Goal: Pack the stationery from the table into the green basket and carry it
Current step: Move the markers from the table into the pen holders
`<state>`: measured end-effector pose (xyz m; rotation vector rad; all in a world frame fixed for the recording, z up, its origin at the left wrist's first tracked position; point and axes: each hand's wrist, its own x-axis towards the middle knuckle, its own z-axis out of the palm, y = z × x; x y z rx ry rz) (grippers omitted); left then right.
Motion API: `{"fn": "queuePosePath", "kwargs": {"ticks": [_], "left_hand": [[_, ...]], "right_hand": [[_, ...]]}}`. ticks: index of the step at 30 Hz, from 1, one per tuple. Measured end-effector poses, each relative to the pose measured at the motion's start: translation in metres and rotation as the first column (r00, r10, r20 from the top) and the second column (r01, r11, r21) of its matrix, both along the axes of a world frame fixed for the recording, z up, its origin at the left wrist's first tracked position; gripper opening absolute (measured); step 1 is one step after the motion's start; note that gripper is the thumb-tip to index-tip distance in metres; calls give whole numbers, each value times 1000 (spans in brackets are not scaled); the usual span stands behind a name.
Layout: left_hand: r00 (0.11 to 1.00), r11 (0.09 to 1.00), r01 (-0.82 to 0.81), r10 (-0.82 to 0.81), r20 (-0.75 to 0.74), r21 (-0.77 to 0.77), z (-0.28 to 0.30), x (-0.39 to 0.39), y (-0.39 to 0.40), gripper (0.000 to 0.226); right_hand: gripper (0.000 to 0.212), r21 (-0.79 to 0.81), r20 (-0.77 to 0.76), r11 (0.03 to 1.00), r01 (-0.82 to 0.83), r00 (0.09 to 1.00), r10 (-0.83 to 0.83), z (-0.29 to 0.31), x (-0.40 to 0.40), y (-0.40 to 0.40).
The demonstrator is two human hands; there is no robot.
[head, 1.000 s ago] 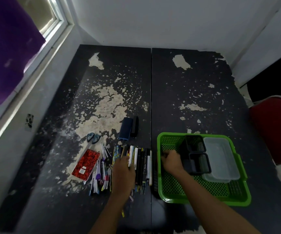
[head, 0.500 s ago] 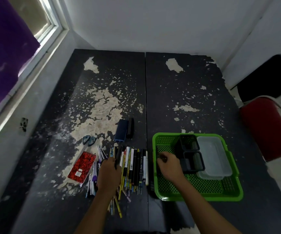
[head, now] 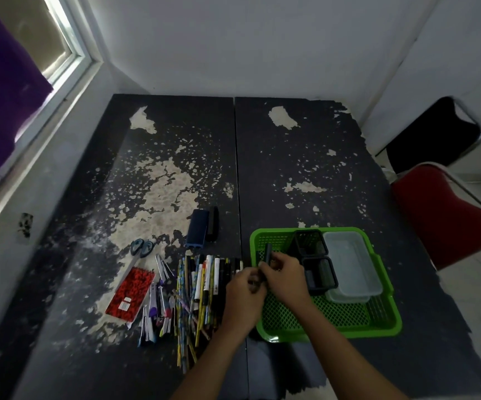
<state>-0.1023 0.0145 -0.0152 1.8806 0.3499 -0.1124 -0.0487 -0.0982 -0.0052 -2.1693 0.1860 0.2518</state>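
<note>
1 green basket (head: 383,332) | 2 black mesh cups (head: 311,242) | 2 clear tubs (head: 352,261) | 1 scissors (head: 142,247) | 1 red notebook (head: 131,294)

Green mesh basket (head: 383,327); red speckled notebook (head: 131,294); black table (head: 320,174) with beige peeled patches; red chair (head: 447,215); purple curtain (head: 0,90).

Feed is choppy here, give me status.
Both hands, left hand and right hand, grip a dark pen over green basket. Pen pile unpacked. Nothing blocking.

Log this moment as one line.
right hand: holds black marker | left hand: touching it | green basket: no pens yet
</note>
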Motion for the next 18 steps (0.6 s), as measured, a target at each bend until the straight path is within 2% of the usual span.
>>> {"fn": "queuePosePath", "kwargs": {"ticks": [3,5,9,12,18], "left_hand": [[999,996,-29,25,46,89,-7,-4,0,21],[998,991,-42,35,57,126,-15,-7,6,30],[999,1000,-3,3,-49,-10,-24,-7,13,32],[993,998,-21,14,-121,-56,-24,-5,16,31],[992,998,-17,10,-124,-54,-27,-4,18,30]], "right_hand": [[20,-68,13,997,25,1000,-24,-8,4,-8],[18,-152,-13,988,-18,1000,16,-16,10,-9],[28,-284,-150,952,-115,986,75,-37,28,-5],[24,-326,-244,930,-169,966,89,-52,39,-1],[27,-362,-234,916,-173,968,91,-66,45,0]]}}
